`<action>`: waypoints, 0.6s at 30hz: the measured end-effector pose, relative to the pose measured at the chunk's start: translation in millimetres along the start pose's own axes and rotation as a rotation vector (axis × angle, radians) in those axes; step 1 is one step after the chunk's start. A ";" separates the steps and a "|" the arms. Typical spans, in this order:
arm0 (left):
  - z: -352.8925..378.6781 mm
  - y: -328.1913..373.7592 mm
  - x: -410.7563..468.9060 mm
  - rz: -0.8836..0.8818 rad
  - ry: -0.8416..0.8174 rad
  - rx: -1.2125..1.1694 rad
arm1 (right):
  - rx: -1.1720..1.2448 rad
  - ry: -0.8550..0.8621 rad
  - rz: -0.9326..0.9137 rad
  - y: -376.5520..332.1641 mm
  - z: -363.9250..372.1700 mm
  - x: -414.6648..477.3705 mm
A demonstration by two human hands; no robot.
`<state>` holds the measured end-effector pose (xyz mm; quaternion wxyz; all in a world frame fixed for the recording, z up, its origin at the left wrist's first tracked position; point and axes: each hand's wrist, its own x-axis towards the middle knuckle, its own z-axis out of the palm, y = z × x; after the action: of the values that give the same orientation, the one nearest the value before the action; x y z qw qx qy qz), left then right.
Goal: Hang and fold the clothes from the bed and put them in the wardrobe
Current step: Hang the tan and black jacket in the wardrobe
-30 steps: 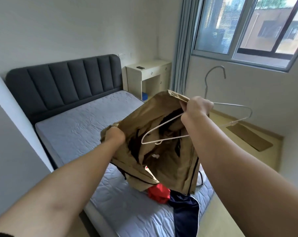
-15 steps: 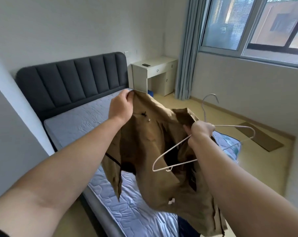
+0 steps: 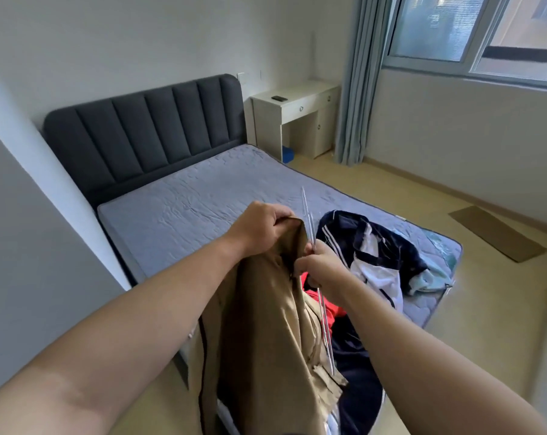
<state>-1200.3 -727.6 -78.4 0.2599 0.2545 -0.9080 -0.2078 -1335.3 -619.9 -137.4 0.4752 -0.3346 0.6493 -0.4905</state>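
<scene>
1. Bed: bare grey mattress with a dark padded headboard against the wall. Loose clothes lie at the foot end, nearest you.
2. Tan jacket: held up in front of you over the bed's near corner. It hangs in long folds from your left hand, and its lower part runs out of view.
3. Navy-and-white jacket: crumpled on the mattress, to the right of your hands.
4. Pale desk: stands beside the headboard.
5. Cardboard sheet: flat on the floor below the window.
6. Red garment: on the mattress, partly hidden behind the tan jacket and your right forearm.
7. Wire hanger: seen edge-on and near upright, just beside the tan jacket's upper edge. You cannot tell whether any of it sits inside the jacket.
8. Left hand: fingers curled, clutching the tan jacket's top edge.
9. Right hand: fingers closed round the hanger's wires at mid-length.
</scene>
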 end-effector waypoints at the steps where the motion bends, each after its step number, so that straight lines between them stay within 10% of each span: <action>1: 0.4 -3.0 -4.4 -0.029 -0.002 -0.001 | -0.045 -0.043 -0.011 3.7 5.8 1.8; 9: -12.0 -50.9 -50.7 -0.608 -0.133 -0.256 | -0.285 0.046 -0.055 -0.6 40.9 18.4; 13: 6.0 -63.5 -87.9 -0.609 -0.194 -0.074 | -0.305 0.102 -0.169 -24.6 49.5 26.1; 18: 52.1 -76.5 -123.7 -1.124 0.054 -0.138 | -0.219 0.108 -0.219 -41.9 47.6 28.4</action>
<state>-1112.3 -704.2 -203.3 0.1484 0.6864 -0.6102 -0.3667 -1300.8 -673.1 -108.8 0.3440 -0.4267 0.6830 -0.4828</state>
